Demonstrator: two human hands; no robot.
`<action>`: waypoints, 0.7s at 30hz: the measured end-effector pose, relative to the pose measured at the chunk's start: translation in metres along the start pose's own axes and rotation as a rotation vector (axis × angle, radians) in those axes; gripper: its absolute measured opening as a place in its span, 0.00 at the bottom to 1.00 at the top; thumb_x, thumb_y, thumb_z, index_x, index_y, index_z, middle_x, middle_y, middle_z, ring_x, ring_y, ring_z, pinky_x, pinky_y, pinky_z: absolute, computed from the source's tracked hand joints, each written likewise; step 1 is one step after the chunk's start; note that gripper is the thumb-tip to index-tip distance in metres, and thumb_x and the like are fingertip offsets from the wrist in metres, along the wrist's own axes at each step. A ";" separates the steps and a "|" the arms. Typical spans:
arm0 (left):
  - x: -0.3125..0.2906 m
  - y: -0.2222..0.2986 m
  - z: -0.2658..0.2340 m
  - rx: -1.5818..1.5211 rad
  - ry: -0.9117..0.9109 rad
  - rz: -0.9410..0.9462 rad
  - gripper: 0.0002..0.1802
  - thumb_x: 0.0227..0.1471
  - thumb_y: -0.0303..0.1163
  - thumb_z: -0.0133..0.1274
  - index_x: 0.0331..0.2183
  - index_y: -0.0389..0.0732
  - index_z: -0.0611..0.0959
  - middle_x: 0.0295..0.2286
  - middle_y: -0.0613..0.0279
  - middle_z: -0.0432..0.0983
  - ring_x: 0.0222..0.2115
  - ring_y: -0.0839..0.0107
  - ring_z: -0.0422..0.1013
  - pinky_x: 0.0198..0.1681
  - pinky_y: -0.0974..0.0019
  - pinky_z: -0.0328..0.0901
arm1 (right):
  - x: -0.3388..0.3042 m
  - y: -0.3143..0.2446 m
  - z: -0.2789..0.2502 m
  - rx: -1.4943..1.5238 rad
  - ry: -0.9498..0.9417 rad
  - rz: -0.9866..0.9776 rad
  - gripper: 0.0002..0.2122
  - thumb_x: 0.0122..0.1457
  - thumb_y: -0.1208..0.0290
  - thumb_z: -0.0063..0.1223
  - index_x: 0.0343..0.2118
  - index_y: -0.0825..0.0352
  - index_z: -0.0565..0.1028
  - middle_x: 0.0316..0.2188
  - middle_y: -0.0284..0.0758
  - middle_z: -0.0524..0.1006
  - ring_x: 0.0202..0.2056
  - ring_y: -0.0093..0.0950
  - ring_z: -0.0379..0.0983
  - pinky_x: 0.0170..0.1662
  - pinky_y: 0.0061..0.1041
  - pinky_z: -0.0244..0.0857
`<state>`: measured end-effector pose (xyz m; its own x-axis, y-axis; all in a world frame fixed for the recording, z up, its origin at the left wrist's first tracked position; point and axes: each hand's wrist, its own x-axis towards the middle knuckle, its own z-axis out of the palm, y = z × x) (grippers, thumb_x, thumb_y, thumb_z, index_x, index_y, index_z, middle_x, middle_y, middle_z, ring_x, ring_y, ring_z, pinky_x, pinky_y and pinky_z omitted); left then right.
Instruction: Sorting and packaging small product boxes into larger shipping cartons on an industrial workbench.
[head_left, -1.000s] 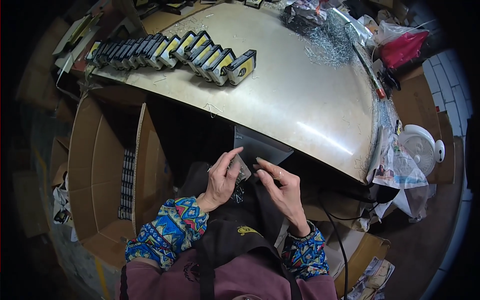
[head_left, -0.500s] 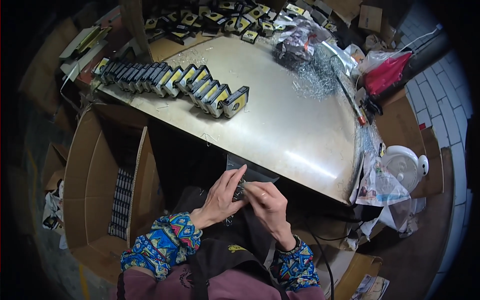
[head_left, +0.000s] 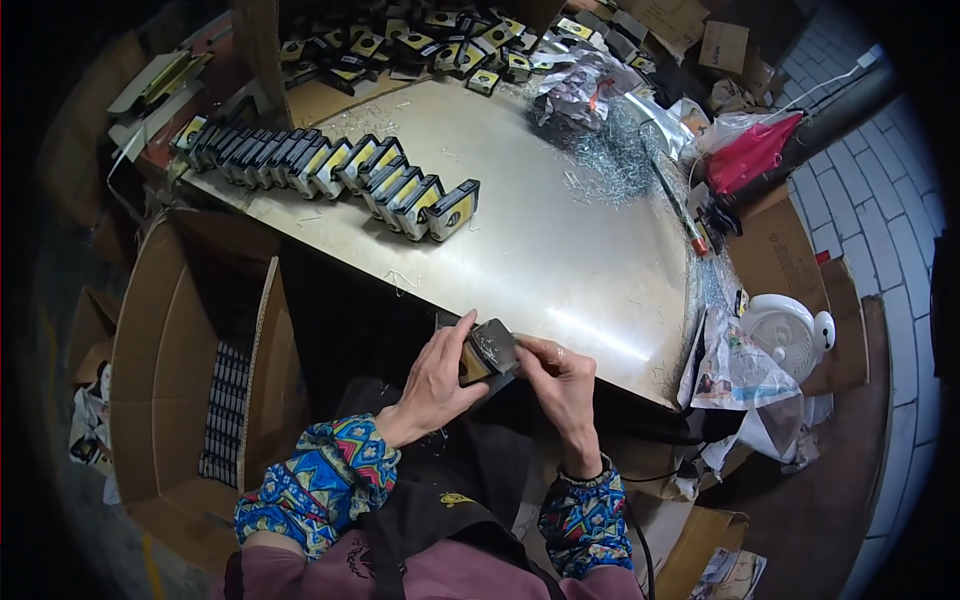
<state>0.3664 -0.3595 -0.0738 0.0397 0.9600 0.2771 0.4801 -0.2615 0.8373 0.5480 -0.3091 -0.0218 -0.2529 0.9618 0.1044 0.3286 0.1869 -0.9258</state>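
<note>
- The table (head_left: 560,270) was the biggest thing, its pale top reaching away in front of the person.
- An open carton (head_left: 150,370) stood to the left below it, with dark packs stacked inside.
- A pile of packs (head_left: 410,42), black and yellow, lay loose past the table's far end.
- A row of packs (head_left: 310,165) stood on edge along the table's left side, leaning close together.
- A tangle of wire (head_left: 615,165) spread near the far right edge.
- A white fan (head_left: 785,338) stood beyond the right edge.
- The left hand (head_left: 435,378) gripped a pack, its thumb and forefinger apart around it.
- The right hand (head_left: 562,382) had thumb and forefinger close together at the pack's right corner; whether they pinched it could not be told.
- That held pack (head_left: 490,347) was tilted, between both hands, just off the table's near edge.
- A bent wire (head_left: 402,282) lay near that edge.
</note>
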 end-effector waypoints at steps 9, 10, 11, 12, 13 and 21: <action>0.003 0.006 0.004 -0.030 0.138 -0.093 0.41 0.39 0.31 0.68 0.53 0.35 0.67 0.42 0.46 0.74 0.42 0.48 0.74 0.45 0.57 0.71 | 0.006 -0.014 0.001 -0.201 -0.107 -0.467 0.15 0.50 0.81 0.65 0.43 0.65 0.82 0.48 0.43 0.78 0.43 0.35 0.76 0.42 0.27 0.72; 0.005 0.008 0.005 -0.040 0.134 -0.085 0.41 0.38 0.31 0.68 0.53 0.35 0.68 0.42 0.45 0.74 0.42 0.47 0.74 0.45 0.57 0.70 | 0.007 -0.007 0.003 -0.244 -0.073 -0.512 0.15 0.51 0.80 0.65 0.44 0.65 0.81 0.48 0.43 0.78 0.43 0.35 0.77 0.42 0.27 0.72; 0.005 0.008 0.005 -0.048 0.132 -0.079 0.40 0.38 0.31 0.68 0.53 0.35 0.68 0.42 0.45 0.74 0.42 0.47 0.74 0.45 0.56 0.70 | 0.008 -0.001 0.006 -0.285 -0.042 -0.557 0.15 0.52 0.79 0.64 0.45 0.66 0.81 0.49 0.43 0.77 0.43 0.35 0.77 0.42 0.28 0.72; 0.005 0.008 0.004 -0.046 0.130 -0.080 0.40 0.38 0.31 0.68 0.53 0.35 0.68 0.42 0.45 0.74 0.42 0.47 0.74 0.45 0.56 0.70 | 0.008 0.002 0.007 -0.283 -0.041 -0.556 0.15 0.52 0.79 0.64 0.45 0.66 0.81 0.49 0.43 0.77 0.43 0.35 0.77 0.42 0.28 0.72; 0.005 0.009 0.001 -0.013 0.110 -0.068 0.40 0.38 0.31 0.68 0.53 0.34 0.68 0.42 0.44 0.74 0.42 0.47 0.75 0.44 0.56 0.71 | 0.007 0.005 0.009 -0.222 0.000 -0.440 0.16 0.53 0.81 0.63 0.46 0.68 0.80 0.51 0.44 0.77 0.44 0.33 0.76 0.43 0.25 0.71; 0.004 0.005 0.000 -0.005 0.108 -0.138 0.43 0.38 0.30 0.67 0.55 0.35 0.66 0.43 0.44 0.73 0.44 0.47 0.74 0.46 0.56 0.70 | 0.006 -0.005 0.003 0.018 -0.103 -0.094 0.13 0.59 0.79 0.58 0.47 0.72 0.79 0.40 0.39 0.82 0.39 0.23 0.77 0.43 0.19 0.70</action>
<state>0.3686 -0.3566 -0.0686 -0.1207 0.9707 0.2077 0.4701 -0.1284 0.8732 0.5424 -0.3052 -0.0179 -0.3746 0.9143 0.1538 0.2830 0.2707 -0.9201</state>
